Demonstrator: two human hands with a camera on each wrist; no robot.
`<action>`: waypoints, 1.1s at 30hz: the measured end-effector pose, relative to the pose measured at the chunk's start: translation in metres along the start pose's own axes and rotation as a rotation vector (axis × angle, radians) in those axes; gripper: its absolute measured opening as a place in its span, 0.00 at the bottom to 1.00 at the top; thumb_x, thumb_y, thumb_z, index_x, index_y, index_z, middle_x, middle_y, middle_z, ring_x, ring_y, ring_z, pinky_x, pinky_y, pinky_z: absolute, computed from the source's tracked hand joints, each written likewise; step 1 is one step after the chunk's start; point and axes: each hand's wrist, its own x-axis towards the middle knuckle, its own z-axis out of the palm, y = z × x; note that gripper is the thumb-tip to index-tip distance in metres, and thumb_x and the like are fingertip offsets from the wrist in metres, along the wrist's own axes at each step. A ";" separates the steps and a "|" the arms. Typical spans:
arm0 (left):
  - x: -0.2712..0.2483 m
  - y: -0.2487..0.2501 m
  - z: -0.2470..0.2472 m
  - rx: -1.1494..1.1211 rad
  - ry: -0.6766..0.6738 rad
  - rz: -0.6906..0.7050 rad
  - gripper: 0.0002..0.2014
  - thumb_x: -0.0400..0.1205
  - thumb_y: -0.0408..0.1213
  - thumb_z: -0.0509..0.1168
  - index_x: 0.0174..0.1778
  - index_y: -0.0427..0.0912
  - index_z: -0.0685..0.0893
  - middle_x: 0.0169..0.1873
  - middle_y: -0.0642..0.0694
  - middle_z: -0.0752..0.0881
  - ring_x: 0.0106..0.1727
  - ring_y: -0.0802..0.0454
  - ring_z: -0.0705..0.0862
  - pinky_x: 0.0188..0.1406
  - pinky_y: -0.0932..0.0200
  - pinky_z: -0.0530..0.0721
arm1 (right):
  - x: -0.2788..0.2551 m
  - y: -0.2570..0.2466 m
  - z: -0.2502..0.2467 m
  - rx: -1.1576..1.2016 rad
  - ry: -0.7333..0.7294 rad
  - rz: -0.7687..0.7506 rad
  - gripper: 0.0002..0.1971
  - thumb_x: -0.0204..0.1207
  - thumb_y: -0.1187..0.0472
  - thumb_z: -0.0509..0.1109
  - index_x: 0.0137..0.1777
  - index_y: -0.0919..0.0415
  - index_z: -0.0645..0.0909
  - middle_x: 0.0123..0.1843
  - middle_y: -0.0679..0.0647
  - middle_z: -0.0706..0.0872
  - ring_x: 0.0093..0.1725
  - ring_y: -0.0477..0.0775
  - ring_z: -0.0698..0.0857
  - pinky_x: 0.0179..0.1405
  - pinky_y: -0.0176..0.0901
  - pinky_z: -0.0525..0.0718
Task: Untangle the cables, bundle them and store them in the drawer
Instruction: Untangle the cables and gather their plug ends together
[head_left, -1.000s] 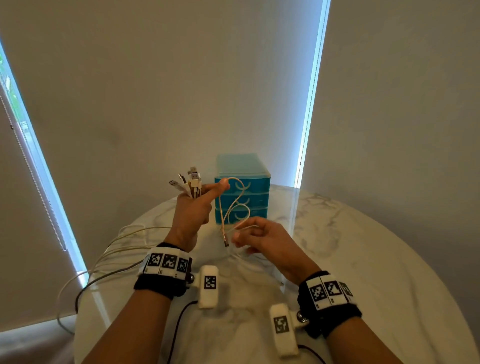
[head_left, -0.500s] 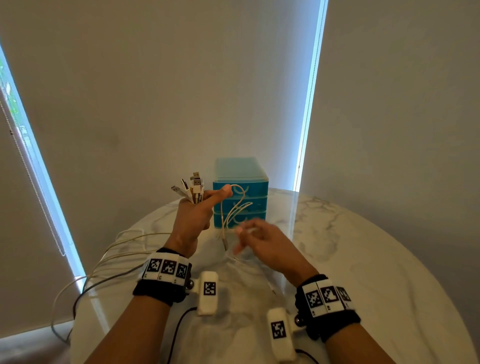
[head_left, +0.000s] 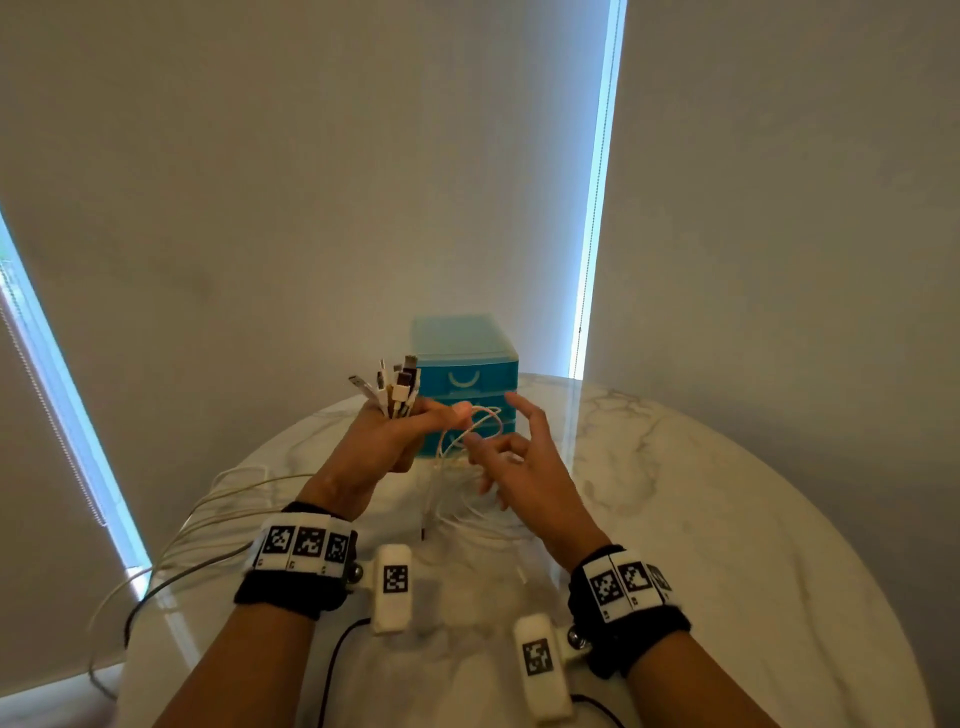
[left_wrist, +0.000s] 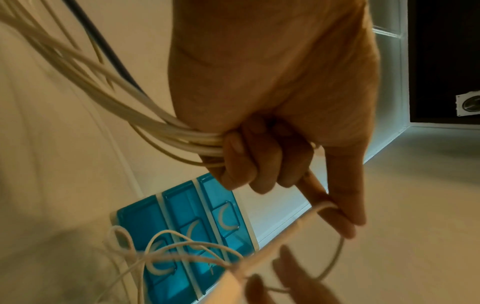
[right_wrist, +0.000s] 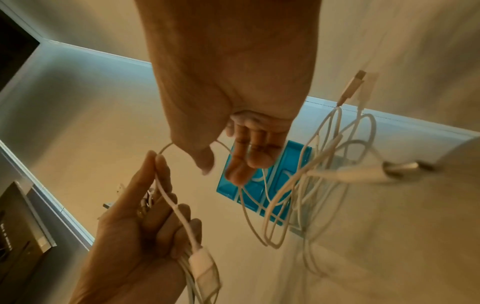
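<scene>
While the left hand (head_left: 387, 441) stands raised with its fingers curled round the cables (left_wrist: 166, 131), their plugs (head_left: 395, 387) fan upward out of the fist and the slack trails off to the left across the table (head_left: 727, 519). Thumb and forefinger of that hand also pinch one thin strand (right_wrist: 166, 195), held out toward the other hand. The right hand (head_left: 524, 457) is spread, fingers loosely parted, reaching into the hanging loops (head_left: 467, 431); it seems only to touch or hook them, though blur hides whether any finger grips. Both forearms are lifted clear of the tabletop, the hands close together in front of the drawer unit (head_left: 465, 374), whose drawers look closed.

These cables are light, limp and smooth, so they will likely slide through a loose fist and spring out of coils. Holding near the plugs gives the firmest purchase, since the stiff ends cannot slip through the fingers. Loose loops are best drawn out singly, pulling gently so knots do not tighten.
</scene>
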 end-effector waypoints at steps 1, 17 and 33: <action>-0.001 0.000 0.001 0.026 -0.021 0.002 0.11 0.85 0.44 0.76 0.57 0.41 0.95 0.23 0.58 0.80 0.24 0.57 0.64 0.23 0.62 0.62 | -0.001 -0.004 -0.001 0.042 0.029 -0.029 0.32 0.86 0.47 0.78 0.84 0.34 0.64 0.53 0.52 0.94 0.44 0.47 0.93 0.37 0.36 0.88; 0.010 -0.016 -0.005 -0.097 0.360 -0.133 0.17 0.78 0.57 0.82 0.48 0.46 0.98 0.23 0.52 0.65 0.25 0.54 0.59 0.23 0.58 0.59 | -0.015 -0.036 -0.030 0.404 -0.495 -0.074 0.18 0.91 0.66 0.67 0.79 0.65 0.80 0.75 0.64 0.89 0.27 0.41 0.78 0.22 0.31 0.70; 0.003 -0.006 0.014 0.169 0.210 -0.217 0.42 0.79 0.83 0.55 0.49 0.45 0.93 0.22 0.57 0.75 0.31 0.53 0.70 0.29 0.56 0.67 | 0.007 -0.030 -0.051 0.755 0.134 0.049 0.14 0.93 0.48 0.67 0.73 0.48 0.84 0.52 0.50 0.93 0.54 0.48 0.93 0.54 0.43 0.88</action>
